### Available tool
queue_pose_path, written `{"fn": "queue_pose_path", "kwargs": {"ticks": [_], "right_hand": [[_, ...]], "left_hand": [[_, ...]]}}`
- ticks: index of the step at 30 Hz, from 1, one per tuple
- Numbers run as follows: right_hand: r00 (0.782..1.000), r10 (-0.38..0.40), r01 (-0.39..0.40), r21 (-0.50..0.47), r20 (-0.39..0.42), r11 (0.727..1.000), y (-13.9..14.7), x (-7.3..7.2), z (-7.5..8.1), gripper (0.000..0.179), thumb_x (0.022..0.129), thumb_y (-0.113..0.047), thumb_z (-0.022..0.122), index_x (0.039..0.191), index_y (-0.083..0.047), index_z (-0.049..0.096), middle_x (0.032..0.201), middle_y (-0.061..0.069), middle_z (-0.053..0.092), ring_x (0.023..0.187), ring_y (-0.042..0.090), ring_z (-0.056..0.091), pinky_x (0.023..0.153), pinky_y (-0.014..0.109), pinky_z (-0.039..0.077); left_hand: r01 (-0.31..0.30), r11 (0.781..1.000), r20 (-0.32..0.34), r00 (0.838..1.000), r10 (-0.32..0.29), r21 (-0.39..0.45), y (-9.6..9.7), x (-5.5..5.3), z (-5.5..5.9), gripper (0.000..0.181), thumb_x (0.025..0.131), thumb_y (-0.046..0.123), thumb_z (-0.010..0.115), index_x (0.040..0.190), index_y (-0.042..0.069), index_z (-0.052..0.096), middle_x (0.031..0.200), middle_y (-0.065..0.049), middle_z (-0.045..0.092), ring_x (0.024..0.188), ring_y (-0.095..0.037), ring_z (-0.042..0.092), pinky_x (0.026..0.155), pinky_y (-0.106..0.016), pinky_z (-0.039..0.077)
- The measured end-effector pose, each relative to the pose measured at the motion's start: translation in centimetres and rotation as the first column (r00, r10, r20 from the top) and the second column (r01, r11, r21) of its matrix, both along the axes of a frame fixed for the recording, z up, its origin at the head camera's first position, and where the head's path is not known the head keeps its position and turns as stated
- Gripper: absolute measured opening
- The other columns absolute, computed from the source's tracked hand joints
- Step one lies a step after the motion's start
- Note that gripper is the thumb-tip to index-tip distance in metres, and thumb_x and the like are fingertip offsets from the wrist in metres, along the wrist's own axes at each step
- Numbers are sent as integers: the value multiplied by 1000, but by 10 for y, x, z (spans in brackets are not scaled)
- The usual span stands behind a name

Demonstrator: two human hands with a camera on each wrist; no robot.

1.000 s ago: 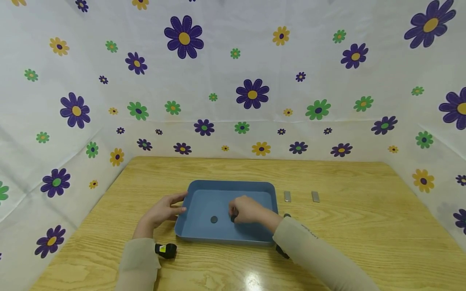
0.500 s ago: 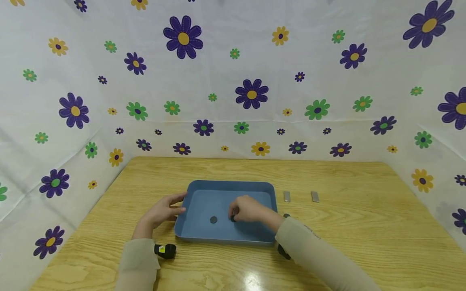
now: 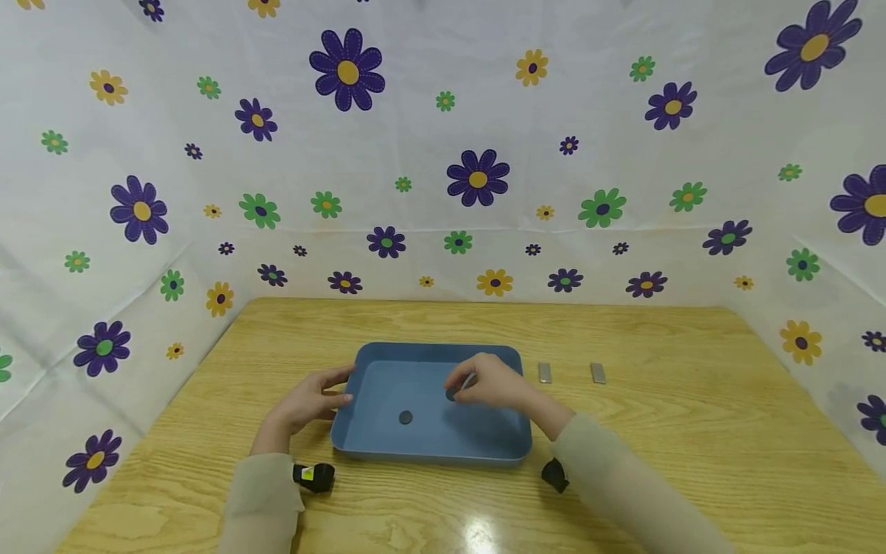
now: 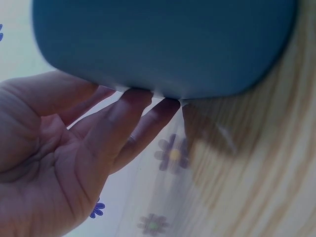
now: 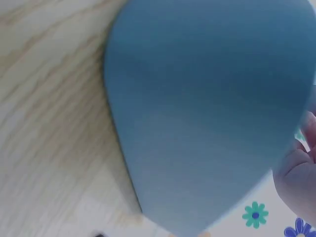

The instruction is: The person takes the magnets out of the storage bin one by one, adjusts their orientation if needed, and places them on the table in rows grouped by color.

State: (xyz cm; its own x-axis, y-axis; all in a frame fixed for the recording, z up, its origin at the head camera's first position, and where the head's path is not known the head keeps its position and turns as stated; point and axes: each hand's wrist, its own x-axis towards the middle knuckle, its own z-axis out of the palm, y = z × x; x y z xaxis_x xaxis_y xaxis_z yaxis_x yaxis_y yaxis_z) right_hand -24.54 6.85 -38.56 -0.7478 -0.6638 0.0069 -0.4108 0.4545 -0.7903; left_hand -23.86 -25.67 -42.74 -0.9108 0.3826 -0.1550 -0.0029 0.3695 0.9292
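In the head view my right hand (image 3: 487, 381) is over the right half of a shallow blue tray (image 3: 432, 454), pinching a small dark round disc (image 3: 451, 395) between thumb and fingertips. Another dark disc (image 3: 405, 417) lies flat on the tray floor, left of that hand. My left hand (image 3: 308, 402) rests its spread fingertips against the tray's left side; the left wrist view has those fingers (image 4: 136, 101) touching the outer wall (image 4: 163, 54). In the right wrist view the tray wall (image 5: 207, 98) hides most of the right hand (image 5: 298, 173) and the disc.
Two small grey rectangular pieces (image 3: 544, 373) lie on the wooden table (image 3: 664, 431), right of the tray. Each wrist carries a black device, such as the left wrist device (image 3: 314, 477). A flowered white cloth (image 3: 415, 154) stands behind and at both sides.
My right hand has risen from the tray floor and shifted back and slightly right, bringing the pinched disc along. The left hand and the other disc stay in place.
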Motion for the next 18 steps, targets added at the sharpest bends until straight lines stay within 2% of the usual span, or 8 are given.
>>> {"fn": "queue_pose_path", "kwargs": {"ticks": [6,13,18], "right_hand": [[999,-49,49,-59,4,997,18,2,6,21,79,-2,63,100,0,64,101,9,60,85,22,59,69,26,50],[995,-89,92,-89,43,992,44,12,11,23,80,-4,63,101,4,60,96,11,56,81,20,61,69,30,50],[986,-158,162,-78,52,984,65,16,10,25,80,-5,64,102,4,60,95,10,56,81,20,60,67,31,50]], "left_hand": [[-10,1000,1,1000,10,-5,1,0,0,58,88,6,53,138,-1,25,138,-27,22,112,-40,43,79,-42,47],[-1,1000,6,1000,1,-3,0,-1,-1,58,89,8,53,139,1,24,139,-26,22,113,-39,42,80,-42,47],[-8,1000,8,1000,8,-2,0,-1,-2,60,88,10,55,139,2,25,140,-25,21,113,-39,42,81,-42,46]]}}
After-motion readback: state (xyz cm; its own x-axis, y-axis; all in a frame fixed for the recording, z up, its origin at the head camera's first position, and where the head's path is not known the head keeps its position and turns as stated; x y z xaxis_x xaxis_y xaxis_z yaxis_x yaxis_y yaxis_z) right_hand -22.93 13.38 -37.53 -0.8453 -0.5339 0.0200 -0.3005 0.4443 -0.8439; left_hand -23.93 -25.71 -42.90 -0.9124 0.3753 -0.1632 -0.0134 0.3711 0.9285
